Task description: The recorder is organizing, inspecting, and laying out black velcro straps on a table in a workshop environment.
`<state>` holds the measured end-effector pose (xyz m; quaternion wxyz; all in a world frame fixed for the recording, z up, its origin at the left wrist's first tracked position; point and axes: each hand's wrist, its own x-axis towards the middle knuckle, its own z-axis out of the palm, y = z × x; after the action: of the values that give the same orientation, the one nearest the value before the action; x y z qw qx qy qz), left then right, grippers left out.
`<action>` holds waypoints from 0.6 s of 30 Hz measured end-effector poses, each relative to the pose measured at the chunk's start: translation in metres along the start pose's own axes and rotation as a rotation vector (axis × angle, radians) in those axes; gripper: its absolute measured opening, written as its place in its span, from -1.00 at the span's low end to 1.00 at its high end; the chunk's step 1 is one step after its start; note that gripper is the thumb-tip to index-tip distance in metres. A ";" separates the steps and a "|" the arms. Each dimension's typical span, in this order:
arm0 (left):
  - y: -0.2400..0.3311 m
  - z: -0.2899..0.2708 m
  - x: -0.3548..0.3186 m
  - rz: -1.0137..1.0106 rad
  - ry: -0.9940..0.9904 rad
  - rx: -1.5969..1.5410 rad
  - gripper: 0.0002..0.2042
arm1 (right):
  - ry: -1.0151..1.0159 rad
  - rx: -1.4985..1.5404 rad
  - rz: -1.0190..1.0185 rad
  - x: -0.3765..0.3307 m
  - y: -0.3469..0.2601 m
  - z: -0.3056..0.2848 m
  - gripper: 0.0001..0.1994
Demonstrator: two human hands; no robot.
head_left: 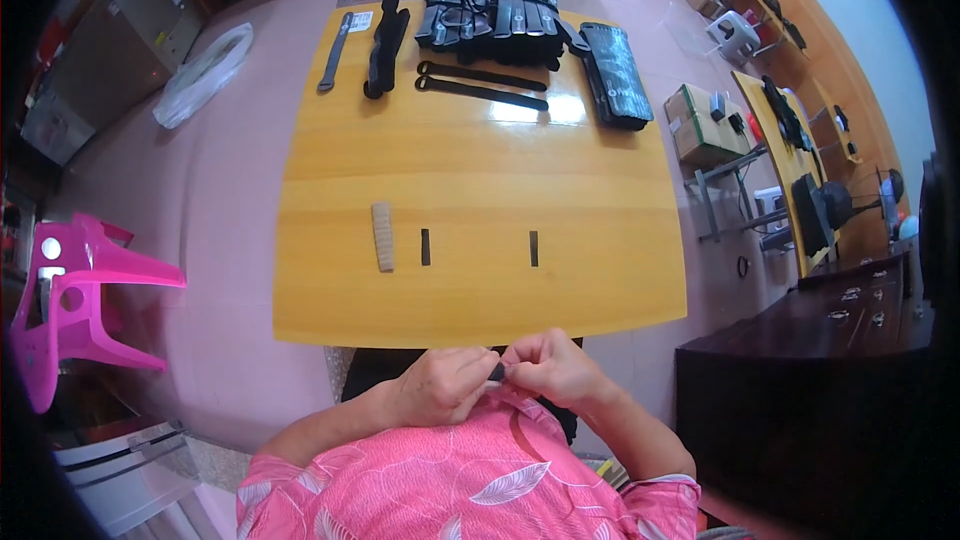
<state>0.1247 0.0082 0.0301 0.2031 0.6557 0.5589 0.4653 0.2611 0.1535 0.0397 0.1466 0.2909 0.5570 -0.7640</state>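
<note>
A pink stool [75, 305] stands on the left by the wooden table [480, 170], and near the table's close edge the left hand [440, 385] and right hand [555, 368] both pinch a small black piece [496, 371].

Both hands meet just below the near edge of the wooden table [480, 155]: the left hand [440, 385] and right hand [550, 365] pinch a small dark piece [497, 371] between their fingertips, above a pink patterned shirt [470, 485]. On the table lie a beige ridged strip [383, 236], 2 short black strips [425, 247], long black straps [480, 85] and a heap of black gear [495, 15]. A pink plastic stool [70, 300] stands to the left.
</note>
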 end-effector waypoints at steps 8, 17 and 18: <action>0.000 -0.003 -0.007 -0.171 0.051 -0.143 -0.75 | -0.018 0.146 -0.126 0.002 0.007 0.000 -0.89; 0.005 0.002 -0.010 -0.141 0.076 -0.161 -0.73 | -0.135 0.084 -0.053 -0.004 0.000 -0.007 -0.85; 0.005 0.002 -0.010 -0.139 0.074 -0.160 -0.73 | -0.158 0.070 -0.060 -0.004 0.001 -0.007 -0.84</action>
<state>0.1298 -0.0023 0.0295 0.2658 0.5793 0.5714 0.5170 0.2668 0.1597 0.0397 0.1570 0.2180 0.5252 -0.8075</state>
